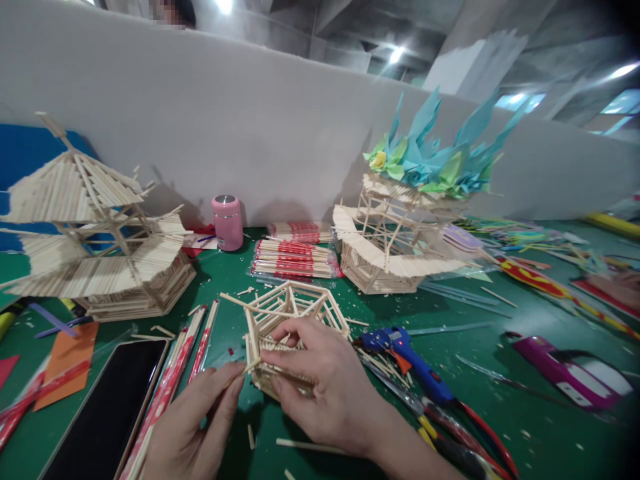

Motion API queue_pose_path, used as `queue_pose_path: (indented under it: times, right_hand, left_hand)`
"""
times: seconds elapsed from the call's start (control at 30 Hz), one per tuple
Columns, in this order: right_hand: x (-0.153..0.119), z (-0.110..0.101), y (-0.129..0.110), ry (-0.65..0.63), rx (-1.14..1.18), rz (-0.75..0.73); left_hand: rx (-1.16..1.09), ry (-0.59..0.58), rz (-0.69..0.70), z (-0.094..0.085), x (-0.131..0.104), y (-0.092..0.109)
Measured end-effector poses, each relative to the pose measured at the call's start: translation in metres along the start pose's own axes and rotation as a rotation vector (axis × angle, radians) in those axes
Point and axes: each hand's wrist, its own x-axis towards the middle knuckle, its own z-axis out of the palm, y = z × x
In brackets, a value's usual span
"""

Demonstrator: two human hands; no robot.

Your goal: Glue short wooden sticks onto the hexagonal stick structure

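right hand (325,387) hides stick frame's (290,313) front

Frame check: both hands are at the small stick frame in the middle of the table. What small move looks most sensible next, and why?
Probably seat the short stick against the near corner of the stick frame. The left hand and right hand pinch it together right at that corner, and the right hand also rests on the frame. The blue glue gun lies unused to the right.
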Motion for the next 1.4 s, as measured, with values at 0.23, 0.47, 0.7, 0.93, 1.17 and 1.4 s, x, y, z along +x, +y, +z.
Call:
queue_pose_path:
  times: [0.23,0.47,0.7,0.93,1.17,1.4]
  right_hand:
    - [0.0009,0.0001,0.0006,-0.007,0.001,0.003]
    - [-0.0001,0.0013,-0.0013,-0.009,0.002,0.005]
    - [0.0019,0.0013,0.0002,0.007,0.008,0.000]
    - [0.0006,0.0015,0.0004,0.009,0.010,-0.003]
    - [-0.0010,0.0016,-0.0001,0.011,0.002,-0.003]
    - [-0.0003,0.0017,-0.0002,0.016,0.004,-0.008]
  left_hand:
    - [0.022,-0.027,0.010,-0.0001,0.0015,0.0006]
    - [0.033,-0.019,0.033,-0.0010,-0.0003,0.0001]
    - [0.039,-0.015,0.045,-0.0009,0.0001,-0.0002]
    - [0.029,-0.005,0.040,0.0008,-0.0033,-0.0016]
    - [0.061,-0.005,0.058,0.0017,-0.0011,-0.0037]
    - [0.058,-0.012,0.053,0.0016,-0.0010,-0.0013]
